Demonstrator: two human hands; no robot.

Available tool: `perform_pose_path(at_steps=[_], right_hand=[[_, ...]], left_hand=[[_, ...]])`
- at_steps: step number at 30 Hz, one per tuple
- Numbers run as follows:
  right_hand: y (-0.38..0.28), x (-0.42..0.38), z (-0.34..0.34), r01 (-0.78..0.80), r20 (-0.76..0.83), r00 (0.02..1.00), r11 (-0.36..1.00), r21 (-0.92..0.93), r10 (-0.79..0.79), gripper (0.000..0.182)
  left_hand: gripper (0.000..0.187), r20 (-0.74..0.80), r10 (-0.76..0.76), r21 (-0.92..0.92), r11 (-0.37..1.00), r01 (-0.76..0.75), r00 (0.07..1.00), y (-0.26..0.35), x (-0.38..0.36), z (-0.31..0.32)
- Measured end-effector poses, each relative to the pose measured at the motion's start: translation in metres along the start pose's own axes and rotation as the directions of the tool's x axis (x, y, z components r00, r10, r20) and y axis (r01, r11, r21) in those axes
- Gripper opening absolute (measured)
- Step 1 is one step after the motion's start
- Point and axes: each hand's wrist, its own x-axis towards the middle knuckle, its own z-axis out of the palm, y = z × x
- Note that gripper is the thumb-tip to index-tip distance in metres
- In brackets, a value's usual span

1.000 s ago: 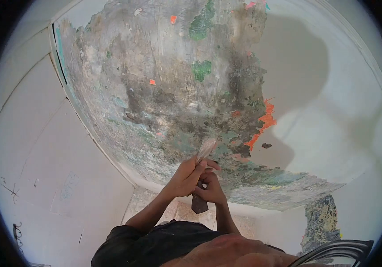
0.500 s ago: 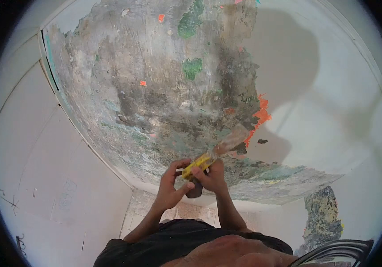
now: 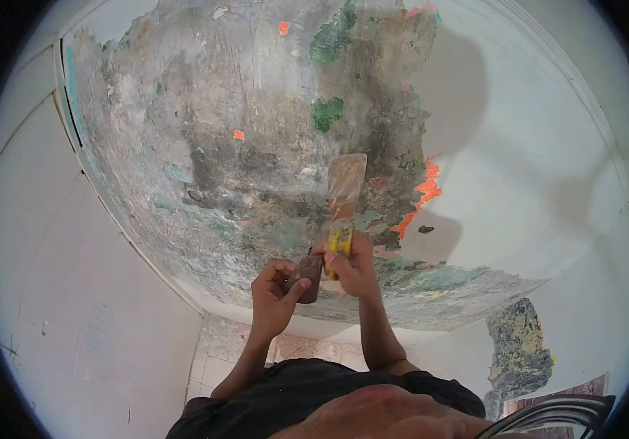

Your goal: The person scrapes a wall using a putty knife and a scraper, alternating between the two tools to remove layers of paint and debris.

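My right hand (image 3: 357, 269) is wrapped round the yellow handle of a paint scraper (image 3: 347, 179), its worn, stained blade pointing up toward the wall. In my left hand (image 3: 273, 294) is a small dark brown flat piece (image 3: 309, 284), pinched between thumb and fingers just left of the scraper's handle. What this piece is cannot be made out. Both hands are in front of my body, close together. Behind them stands a wall (image 3: 256, 95) stripped to grey, patchy plaster with green and orange paint remnants.
Smooth white paint (image 3: 519, 190) still covers the wall's right side, bordered by an orange strip (image 3: 429, 186). A pale panel (image 3: 73, 278) with pencil marks stands at the left. Tiled floor (image 3: 212, 358) shows below, and a bare patch (image 3: 521, 347) marks the lower right.
The scraper has swung from a rightward slant to nearly upright in my right hand. My left fingers have come off its handle area, and the brown piece now shows apart from it.
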Motion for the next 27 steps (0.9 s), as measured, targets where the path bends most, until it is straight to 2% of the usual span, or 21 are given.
perform_pose_path(at_steps=[4, 6, 8, 10, 12, 15, 18, 19, 22, 25, 27], right_hand=[[-0.029, 0.012, -0.027, -0.087, -0.117, 0.988, 0.989, 0.12, 0.101, 0.013], [-0.053, 0.027, -0.042, -0.081, -0.242, 0.968, 0.996, -0.032, 0.071, 0.018], [-0.093, 0.046, -0.049, 0.002, -0.299, 0.951, 0.97, -0.243, -0.077, 0.025], [-0.131, 0.067, -0.057, -0.059, -0.305, 0.947, 0.878, -0.476, -0.102, 0.036], [-0.167, 0.08, -0.051, -0.115, -0.315, 0.947, 0.836, -0.537, -0.072, 0.05], [-0.19, 0.097, -0.049, -0.005, -0.202, 0.967, 0.778, -0.628, -0.156, 0.058], [-0.188, 0.119, -0.065, -0.026, -0.157, 0.98, 0.707, -0.707, -0.122, 0.06], [-0.185, 0.125, -0.07, -0.016, -0.154, 0.973, 0.612, -0.79, -0.173, 0.056], [-0.185, 0.135, -0.071, -0.047, -0.203, 0.957, 0.579, -0.814, -0.207, 0.053], [-0.187, 0.139, -0.079, 0.041, -0.078, 0.95, 0.37, -0.928, -0.303, 0.049], [-0.189, 0.148, -0.081, 0.081, -0.035, 0.943, 0.331, -0.94, -0.331, 0.048]], left_hand=[[0.024, 0.066, -0.039, 0.053, 0.998, 0.035, 0.997, -0.005, 0.002, -0.019], [0.024, 0.104, -0.074, 0.105, 0.993, 0.063, 0.992, -0.005, 0.001, -0.027], [0.024, 0.124, -0.138, 0.163, 0.98, 0.117, 0.983, -0.001, 0.0, -0.034], [0.024, 0.143, -0.127, 0.129, 0.986, 0.108, 0.982, -0.007, 0.002, -0.039], [0.023, 0.152, -0.141, 0.089, 0.988, 0.128, 0.978, -0.007, 0.002, -0.043], [0.022, 0.141, -0.165, 0.05, 0.986, 0.16, 0.976, -0.003, 0.003, -0.046], [0.022, 0.134, -0.146, 0.082, 0.987, 0.136, 0.98, -0.006, 0.003, -0.056], [0.022, 0.14, -0.134, 0.085, 0.989, 0.123, 0.981, -0.005, 0.003, -0.059], [0.022, 0.123, -0.143, 0.027, 0.99, 0.141, 0.982, 0.0, 0.003, -0.061], [0.023, 0.118, -0.15, -0.018, 0.988, 0.153, 0.982, -0.003, 0.005, -0.07], [0.024, 0.123, -0.153, -0.03, 0.987, 0.158, 0.981, -0.005, 0.005, -0.071]])
